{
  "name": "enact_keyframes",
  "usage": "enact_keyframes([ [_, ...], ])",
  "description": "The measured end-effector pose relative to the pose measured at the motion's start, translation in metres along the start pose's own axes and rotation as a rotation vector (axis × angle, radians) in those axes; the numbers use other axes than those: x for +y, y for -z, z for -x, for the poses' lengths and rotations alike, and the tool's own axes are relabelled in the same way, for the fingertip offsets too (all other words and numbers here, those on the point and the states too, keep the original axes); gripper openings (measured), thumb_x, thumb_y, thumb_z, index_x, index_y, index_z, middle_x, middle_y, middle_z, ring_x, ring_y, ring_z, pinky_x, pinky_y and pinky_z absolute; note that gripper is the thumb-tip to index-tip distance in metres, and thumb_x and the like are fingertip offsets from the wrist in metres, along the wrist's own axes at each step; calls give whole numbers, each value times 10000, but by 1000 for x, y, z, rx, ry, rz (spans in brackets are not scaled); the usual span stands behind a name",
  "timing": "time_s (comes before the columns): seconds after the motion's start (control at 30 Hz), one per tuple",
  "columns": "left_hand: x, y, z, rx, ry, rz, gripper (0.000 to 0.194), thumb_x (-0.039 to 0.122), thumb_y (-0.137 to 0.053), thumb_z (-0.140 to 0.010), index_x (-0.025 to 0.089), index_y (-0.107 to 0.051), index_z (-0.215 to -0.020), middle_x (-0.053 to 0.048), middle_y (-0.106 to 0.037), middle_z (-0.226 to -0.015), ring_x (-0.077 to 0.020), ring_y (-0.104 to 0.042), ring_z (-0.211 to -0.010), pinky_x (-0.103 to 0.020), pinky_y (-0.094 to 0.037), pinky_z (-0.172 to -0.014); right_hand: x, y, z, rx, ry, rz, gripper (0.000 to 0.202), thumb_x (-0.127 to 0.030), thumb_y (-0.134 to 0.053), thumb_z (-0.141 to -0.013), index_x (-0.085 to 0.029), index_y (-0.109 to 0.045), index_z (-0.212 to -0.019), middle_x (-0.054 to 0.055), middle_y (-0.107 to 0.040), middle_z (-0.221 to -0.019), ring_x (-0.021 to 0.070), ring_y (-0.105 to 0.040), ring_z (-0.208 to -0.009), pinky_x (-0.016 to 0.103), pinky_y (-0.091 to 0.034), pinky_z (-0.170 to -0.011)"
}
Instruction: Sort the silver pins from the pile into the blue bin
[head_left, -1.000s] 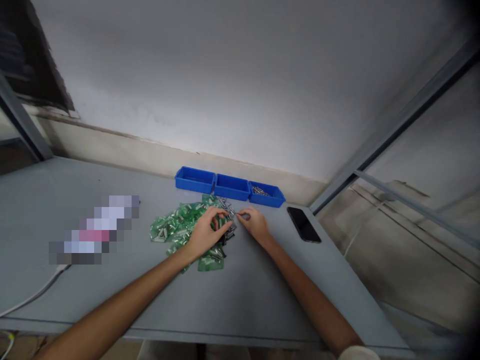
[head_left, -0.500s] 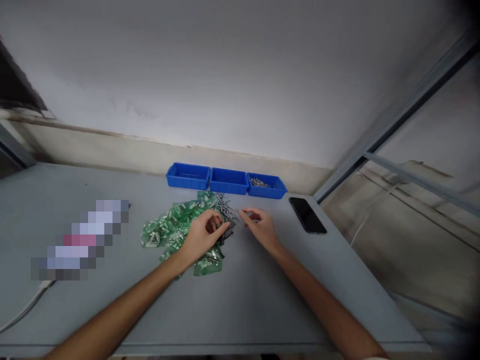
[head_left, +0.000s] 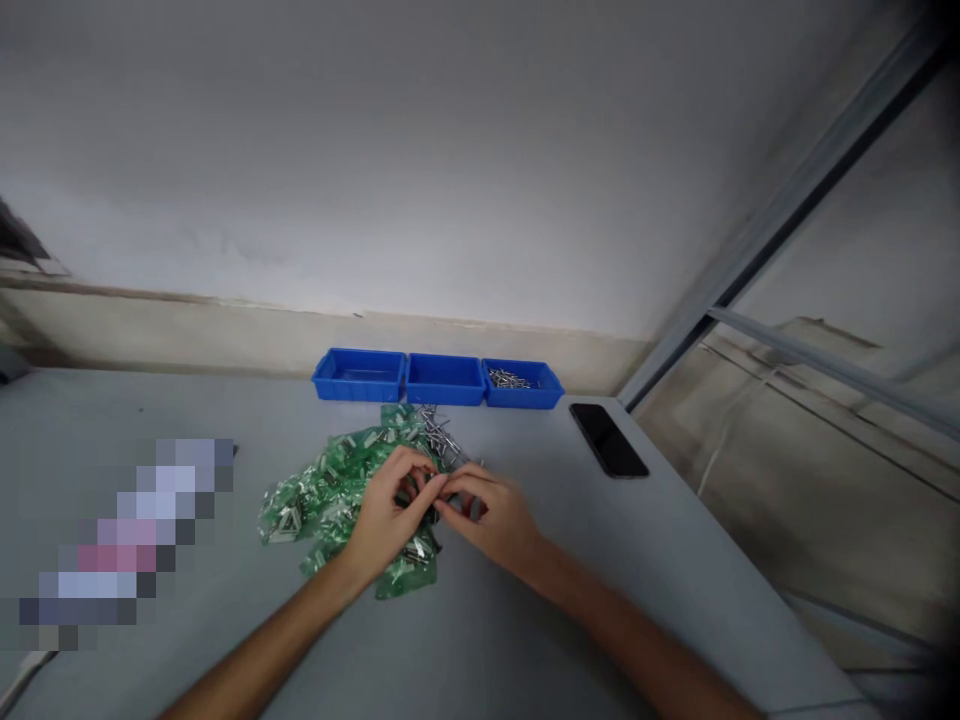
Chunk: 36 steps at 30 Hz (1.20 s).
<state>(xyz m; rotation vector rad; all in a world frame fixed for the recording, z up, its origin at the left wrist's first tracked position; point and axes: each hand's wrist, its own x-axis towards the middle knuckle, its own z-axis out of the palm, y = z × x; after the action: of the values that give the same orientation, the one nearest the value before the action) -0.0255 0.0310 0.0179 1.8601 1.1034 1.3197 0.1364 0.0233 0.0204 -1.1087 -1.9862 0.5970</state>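
My left hand (head_left: 390, 515) is closed in a pinch over the right part of a heap of green plastic packets (head_left: 341, 480) with small silvery parts inside. My right hand (head_left: 491, 515) is also pinched, its fingertips meeting those of the left. Whatever sits between the fingers is too small or hidden to make out. Just beyond the hands lies a loose pile of thin metal screws or nails (head_left: 441, 438). Some dark pieces show partly beneath my fingers.
Three blue bins stand in a row by the wall: the left bin (head_left: 358, 390), the middle bin (head_left: 446, 395) and the right bin (head_left: 536, 400), which holds thin metal pieces (head_left: 508, 378). A black phone (head_left: 609, 440) lies at right. A blurred-out long object (head_left: 135, 530) with a cable lies left.
My right hand has moved left, so its fingertips now meet the left hand's. The left fingers have closed together. The whole view has shifted slightly.
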Motion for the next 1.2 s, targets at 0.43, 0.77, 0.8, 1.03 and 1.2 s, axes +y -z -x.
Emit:
enact_keyframes([
  [0.43,1,-5,1,-4,81,56,245,269,-629,-767,194,-542,-984,-9,-548,-804,-116,-537,-665,-209,-436,-548,16,20,-26,227,-433,-339,344,-456,-579,-743,-149,-663,-873,41,-656,-675,85,-503,-440,198,-383,-387],
  [0.77,-5,2,-2,30,-1,-21,109,251,-572,-801,178,-572,-882,-11,-527,-810,-116,-513,-667,-221,-404,-574,61,75,-68,203,-413,18,467,-382,-641,-708,-138,-621,-1105,118,-689,-913,160,-631,-581,251,-454,-464],
  [0.8,-6,2,-3,32,0,-23,111,248,-566,-806,176,-572,-889,-11,-530,-807,-118,-514,-669,-225,-407,-585,59,72,-62,140,-405,117,415,-386,-662,-689,-144,-663,-1026,111,-697,-875,175,-637,-600,275,-473,-518],
  [1.03,-6,2,-3,53,8,9,74,234,-555,-806,181,-575,-853,-4,-533,-771,-122,-519,-657,-227,-415,-581,48,26,-7,-52,-255,407,455,-494,-688,-623,-206,-678,-976,76,-683,-960,251,-633,-830,347,-471,-732],
  [1.2,-3,3,-4,33,32,1,82,250,-553,-806,184,-582,-848,-12,-545,-767,-132,-529,-671,-220,-410,-548,44,15,-4,-2,-288,422,265,-359,-582,-749,-211,-686,-943,65,-696,-879,224,-636,-771,326,-470,-682],
])
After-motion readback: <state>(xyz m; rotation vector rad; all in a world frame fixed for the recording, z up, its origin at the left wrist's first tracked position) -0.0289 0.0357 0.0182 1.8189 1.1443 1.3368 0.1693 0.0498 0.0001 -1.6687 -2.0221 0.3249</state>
